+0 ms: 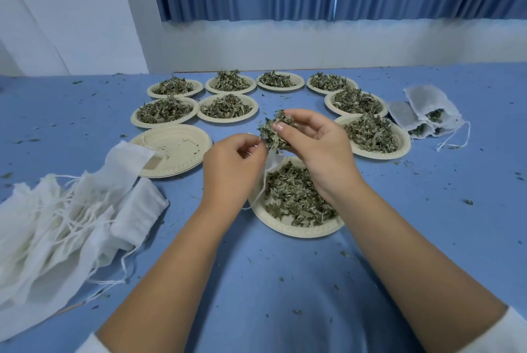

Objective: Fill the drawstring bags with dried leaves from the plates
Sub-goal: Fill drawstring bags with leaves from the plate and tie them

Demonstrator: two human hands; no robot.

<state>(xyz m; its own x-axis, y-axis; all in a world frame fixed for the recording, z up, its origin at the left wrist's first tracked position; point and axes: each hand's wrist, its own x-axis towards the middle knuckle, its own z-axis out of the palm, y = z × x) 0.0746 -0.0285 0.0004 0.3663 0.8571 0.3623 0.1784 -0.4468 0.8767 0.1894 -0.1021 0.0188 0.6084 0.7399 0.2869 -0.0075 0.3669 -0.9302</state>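
My right hand (313,141) grips a clump of dried leaves (273,131) above the near plate (285,227), which holds more loose leaves. My left hand (233,159) pinches the mouth of a white drawstring bag (271,163) right beside the clump; most of the bag is hidden behind my hands, and its string hangs down over the plate. Several more plates heaped with leaves (370,133) stand in an arc further back.
A pile of flat white bags (57,227) lies at the left, one bag draped onto a stack of bare plates (176,150). Filled bags (427,113) lie at the far right. Leaf crumbs dot the blue table (285,295). A wall and blue curtain stand behind.
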